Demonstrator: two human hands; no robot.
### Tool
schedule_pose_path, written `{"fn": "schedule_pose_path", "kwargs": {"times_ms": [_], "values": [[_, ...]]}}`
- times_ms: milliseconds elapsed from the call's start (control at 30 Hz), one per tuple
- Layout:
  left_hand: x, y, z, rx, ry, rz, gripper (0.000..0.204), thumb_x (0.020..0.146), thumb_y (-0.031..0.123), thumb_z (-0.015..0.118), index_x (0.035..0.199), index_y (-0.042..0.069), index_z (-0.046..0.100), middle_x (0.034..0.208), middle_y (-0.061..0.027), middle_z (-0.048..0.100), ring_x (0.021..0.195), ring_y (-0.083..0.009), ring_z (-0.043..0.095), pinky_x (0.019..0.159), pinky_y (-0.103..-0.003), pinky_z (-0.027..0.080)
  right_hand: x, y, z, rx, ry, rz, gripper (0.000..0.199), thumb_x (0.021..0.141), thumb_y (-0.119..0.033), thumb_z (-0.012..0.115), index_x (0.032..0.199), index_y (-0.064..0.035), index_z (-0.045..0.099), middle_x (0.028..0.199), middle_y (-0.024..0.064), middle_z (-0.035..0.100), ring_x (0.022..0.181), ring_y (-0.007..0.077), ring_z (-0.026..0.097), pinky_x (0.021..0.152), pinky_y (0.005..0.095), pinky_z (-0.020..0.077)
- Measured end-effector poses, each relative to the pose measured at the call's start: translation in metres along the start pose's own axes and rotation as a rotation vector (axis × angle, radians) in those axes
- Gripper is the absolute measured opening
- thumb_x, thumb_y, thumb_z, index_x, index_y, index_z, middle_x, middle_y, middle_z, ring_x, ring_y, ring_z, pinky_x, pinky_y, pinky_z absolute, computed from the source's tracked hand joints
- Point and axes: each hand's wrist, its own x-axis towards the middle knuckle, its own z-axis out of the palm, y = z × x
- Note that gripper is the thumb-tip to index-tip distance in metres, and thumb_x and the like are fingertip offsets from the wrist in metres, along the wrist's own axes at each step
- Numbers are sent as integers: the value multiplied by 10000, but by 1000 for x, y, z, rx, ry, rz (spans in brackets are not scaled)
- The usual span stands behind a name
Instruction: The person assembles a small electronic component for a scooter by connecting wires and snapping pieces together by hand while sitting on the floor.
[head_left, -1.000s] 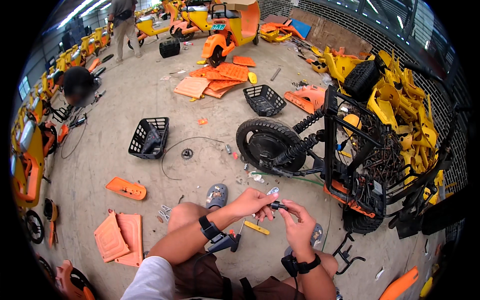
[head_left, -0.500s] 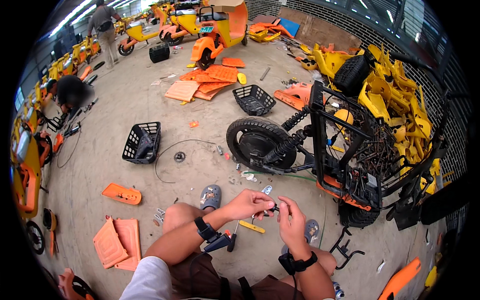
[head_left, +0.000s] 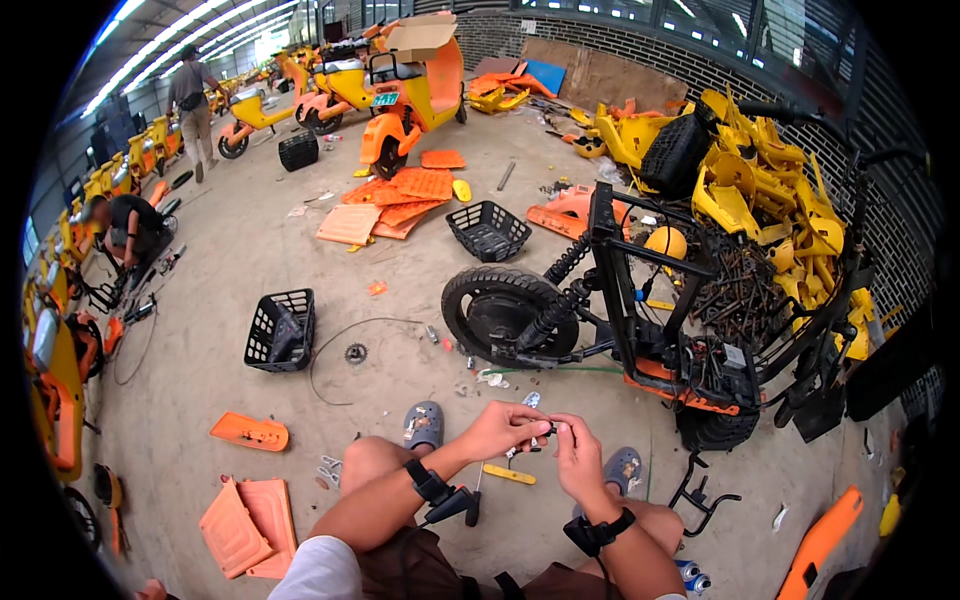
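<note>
Small dark part [head_left: 548, 432], too tiny to identify, sat pinched between our two hands just above our knees, near the middle of the scene. Our left hand [head_left: 508, 430] and right hand [head_left: 575, 458] were brought together, fingertips of both closed on the part, probably so that one hand could steady it while the other worked at it. Whether anything else lay inside the grip we could not tell.

We were crouched low on the concrete floor [head_left: 250, 250], grey sandals [head_left: 424, 425] planted ahead of us, which kept the work close to our eyes and to the stripped scooter frame [head_left: 640, 330] standing just beyond our hands to the right. Its rear wheel [head_left: 500, 315] pointed left, and its bare black tubes showed where panels had come off. A yellow-handled tool [head_left: 509, 473] lay on the floor between our knees, within easy reach.

Farther left stood a black basket [head_left: 281, 330], with a second black basket [head_left: 488, 230] farther off. Orange panels [head_left: 245, 510] lay flat at the near left, and more were stacked far in the middle. A heap of yellow body shells [head_left: 760, 190] rose at the far right. Far left, one person [head_left: 125, 225] bent over another job and a second person [head_left: 193, 100] stood among whole scooters.
</note>
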Motion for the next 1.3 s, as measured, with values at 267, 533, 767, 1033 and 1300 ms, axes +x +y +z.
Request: {"fn": "schedule_pose_path", "kwargs": {"times_ms": [267, 533, 767, 1033, 1300], "values": [[-9, 11, 2, 606, 85, 364, 271, 873, 185, 676, 1108, 49, 669, 821, -79, 693, 643, -98, 573, 609, -258, 477, 0, 34, 6, 565, -146, 357, 250, 1000, -200, 415, 1148, -34, 528, 665, -5, 471, 547, 78, 455, 517, 258, 462], [11, 5, 3, 557, 237, 310, 249, 854, 64, 645, 1098, 18, 615, 890, -117, 656, 734, -153, 590, 669, -316, 494, 15, 19, -33, 387, 147, 289, 307, 984, -217, 494, 1241, -51, 512, 921, 37, 616, 815, 103, 577, 693, 260, 489], [-2, 5, -20, 815, 320, 495, 285, 909, 42, 509, 1189, 21, 562, 1026, -124, 596, 811, -221, 563, 724, -328, 471, -99, -30, -172, 70, 329, 233, 229, 943, -198, 563, 1091, -34, 625, 949, 24, 634, 851, 95, 560, 736, 257, 470], [-20, 6, -40, 437, 174, 308, 301, 999, 207, 466, 1209, -8, 483, 844, -93, 578, 618, -90, 515, 552, -232, 434, -365, 76, -207, -816, 304, 664, 158, 853, -161, 506, 863, -46, 614, 891, 180, 644, 821, 380, 607, 697, 480, 485], [-66, 6, -50, 115, 327, 36, 217, 940, 123, 526, 1138, 34, 530, 890, -82, 584, 637, -82, 475, 554, -223, 389, -470, 150, -90, -385, -91, 976, 299, 879, -311, 506, 1057, -109, 637, 986, 155, 668, 915, 376, 616, 808, 485, 482]]}}
